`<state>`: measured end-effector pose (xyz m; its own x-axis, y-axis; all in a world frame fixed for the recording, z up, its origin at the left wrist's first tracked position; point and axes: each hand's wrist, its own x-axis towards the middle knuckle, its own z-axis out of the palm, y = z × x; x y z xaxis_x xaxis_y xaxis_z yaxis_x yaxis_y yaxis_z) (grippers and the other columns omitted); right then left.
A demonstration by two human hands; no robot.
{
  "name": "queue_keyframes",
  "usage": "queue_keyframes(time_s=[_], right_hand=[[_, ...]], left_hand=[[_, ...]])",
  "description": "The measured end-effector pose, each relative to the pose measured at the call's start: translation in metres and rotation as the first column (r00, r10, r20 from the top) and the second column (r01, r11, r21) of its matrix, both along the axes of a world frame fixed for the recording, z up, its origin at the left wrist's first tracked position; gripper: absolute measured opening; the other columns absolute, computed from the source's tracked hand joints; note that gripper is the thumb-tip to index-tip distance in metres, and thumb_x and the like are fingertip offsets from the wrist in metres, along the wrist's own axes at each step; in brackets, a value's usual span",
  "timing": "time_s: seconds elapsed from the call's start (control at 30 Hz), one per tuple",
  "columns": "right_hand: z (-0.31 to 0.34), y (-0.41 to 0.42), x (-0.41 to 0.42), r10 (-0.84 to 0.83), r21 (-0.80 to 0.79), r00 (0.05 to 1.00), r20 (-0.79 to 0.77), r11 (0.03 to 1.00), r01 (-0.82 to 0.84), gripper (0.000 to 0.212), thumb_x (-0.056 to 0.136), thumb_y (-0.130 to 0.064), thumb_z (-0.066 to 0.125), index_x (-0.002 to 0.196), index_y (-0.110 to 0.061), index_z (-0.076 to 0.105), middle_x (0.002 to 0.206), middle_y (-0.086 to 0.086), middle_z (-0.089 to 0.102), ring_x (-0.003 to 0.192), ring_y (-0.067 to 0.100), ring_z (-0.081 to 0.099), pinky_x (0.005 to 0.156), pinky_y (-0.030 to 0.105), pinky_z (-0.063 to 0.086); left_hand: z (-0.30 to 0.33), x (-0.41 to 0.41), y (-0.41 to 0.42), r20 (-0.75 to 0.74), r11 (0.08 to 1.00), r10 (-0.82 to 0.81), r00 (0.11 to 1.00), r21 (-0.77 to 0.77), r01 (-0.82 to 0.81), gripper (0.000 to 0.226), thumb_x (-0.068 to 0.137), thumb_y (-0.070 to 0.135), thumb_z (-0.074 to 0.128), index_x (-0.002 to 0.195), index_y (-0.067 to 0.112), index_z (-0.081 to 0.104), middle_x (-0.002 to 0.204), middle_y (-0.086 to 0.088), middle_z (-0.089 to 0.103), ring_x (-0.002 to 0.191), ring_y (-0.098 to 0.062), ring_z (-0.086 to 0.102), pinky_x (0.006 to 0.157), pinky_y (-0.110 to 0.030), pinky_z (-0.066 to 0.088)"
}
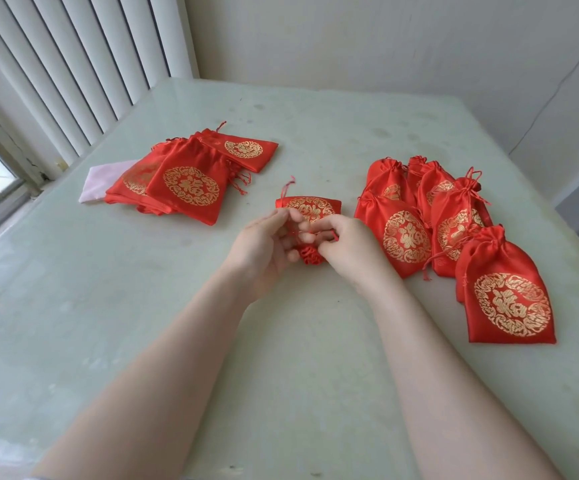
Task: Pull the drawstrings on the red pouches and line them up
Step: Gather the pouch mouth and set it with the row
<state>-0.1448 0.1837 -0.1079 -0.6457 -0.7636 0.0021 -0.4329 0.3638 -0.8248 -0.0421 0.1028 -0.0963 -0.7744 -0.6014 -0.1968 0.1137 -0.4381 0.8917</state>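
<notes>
Between both pinching hands (264,247) (347,244), the red pouch's (310,209) gathered mouth is mostly hidden.

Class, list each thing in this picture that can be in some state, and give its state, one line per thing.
Pouch in hand: on the table, mouth gathered, held by both hands.
Left hand: fingers curled, pinching the pouch's drawstring.
Right hand: fingers curled, pinching the pouch's neck.
Right group of pouches: cinched shut, overlapping.
Left pile of pouches: flat, uncinched, stacked.
Blinds: slats closed.

A pale green table (316,358) carries a flat pile of red pouches (187,178) over a pink cloth (97,183), one pouch (310,207) in the middle, and tied pouches (454,230) at right.
</notes>
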Motion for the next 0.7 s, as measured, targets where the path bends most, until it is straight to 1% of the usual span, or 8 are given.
queue_keyframes(time_s=[0.07,0.17,0.23,0.3,0.4,0.47,0.6,0.7], right_hand=[[0.002,0.003,-0.001,0.015,-0.077,1.0,-0.014,0.997,-0.016,0.024,0.083,-0.002,0.054,0.097,-0.016,0.068,0.081,-0.008,0.064,0.081,0.008,0.06,0.079,0.023,0.047],[0.019,0.011,0.001,-0.053,-0.328,0.998,-0.014,0.944,0.046,0.023,0.087,-0.004,0.049,0.091,-0.018,0.067,0.078,-0.01,0.066,0.079,0.004,0.061,0.077,0.016,0.044],[0.031,0.017,0.005,-0.031,-0.457,0.999,-0.03,0.89,0.014,0.028,0.086,-0.002,0.044,0.088,-0.02,0.065,0.076,-0.011,0.066,0.075,0.006,0.061,0.072,0.016,0.044],[0.036,0.019,0.01,0.033,-0.497,0.998,-0.059,0.866,-0.058,0.031,0.084,-0.001,0.041,0.089,-0.02,0.065,0.077,-0.012,0.066,0.078,0.012,0.063,0.074,0.018,0.045],[0.035,0.017,0.018,0.135,-0.486,0.988,-0.075,0.86,-0.155,0.034,0.086,0.001,0.04,0.097,-0.017,0.065,0.084,-0.011,0.067,0.083,0.003,0.063,0.078,0.012,0.045],[0.032,0.014,0.022,0.222,-0.464,0.974,-0.052,0.858,-0.221,0.035,0.087,0.001,0.04,0.101,-0.02,0.065,0.09,-0.012,0.067,0.081,-0.005,0.059,0.079,0.011,0.043],[0.029,0.012,0.024,0.336,-0.458,0.94,-0.058,0.828,-0.324,0.044,0.087,0.002,0.04,0.112,-0.03,0.056,0.108,-0.012,0.061,0.086,0.003,0.056,0.087,0.018,0.043],[0.027,0.015,0.012,0.233,-0.425,0.972,-0.03,0.877,-0.223,0.042,0.088,0.004,0.045,0.115,-0.029,0.045,0.111,-0.009,0.056,0.095,-0.001,0.055,0.086,0.013,0.041]], left_hand=[[0.0,-0.001,0.002,0.09,0.998,0.001,0.996,-0.07,0.005,0.031,0.097,0.014,0.033,0.07,0.014,0.049,0.05,0.005,0.041,0.043,-0.009,0.044,0.037,-0.016,0.026],[0.0,-0.002,0.009,0.295,0.939,0.018,0.955,-0.334,0.085,0.032,0.091,0.008,0.038,0.061,0.012,0.046,0.039,0.011,0.03,0.034,-0.006,0.028,0.036,-0.017,0.02],[0.002,-0.001,0.014,0.404,0.821,0.071,0.912,-0.543,0.177,0.032,0.089,0.008,0.041,0.058,0.012,0.048,0.035,0.01,0.037,0.032,-0.003,0.033,0.038,-0.018,0.026],[0.004,0.001,0.018,0.446,0.647,0.132,0.885,-0.715,0.264,0.029,0.088,0.01,0.042,0.06,0.011,0.05,0.046,0.008,0.05,0.042,-0.004,0.044,0.044,-0.017,0.034],[0.004,0.005,0.019,0.447,0.469,0.103,0.888,-0.809,0.353,0.024,0.089,0.015,0.042,0.072,0.003,0.055,0.07,-0.01,0.061,0.066,-0.022,0.053,0.064,-0.031,0.042],[0.005,0.008,0.021,0.435,0.415,0.093,0.895,-0.834,0.362,0.027,0.091,0.019,0.043,0.074,0.002,0.054,0.07,-0.012,0.059,0.065,-0.023,0.05,0.06,-0.03,0.038],[0.005,0.008,0.017,0.439,0.442,0.143,0.887,-0.83,0.34,0.037,0.098,0.021,0.038,0.062,0.018,0.045,0.06,0.003,0.049,0.054,-0.008,0.045,0.05,-0.015,0.035],[0.001,0.007,0.01,0.431,0.637,0.1,0.897,-0.72,0.275,0.042,0.098,0.027,0.04,0.057,0.018,0.048,0.049,0.009,0.043,0.044,-0.004,0.038,0.05,-0.021,0.032]])
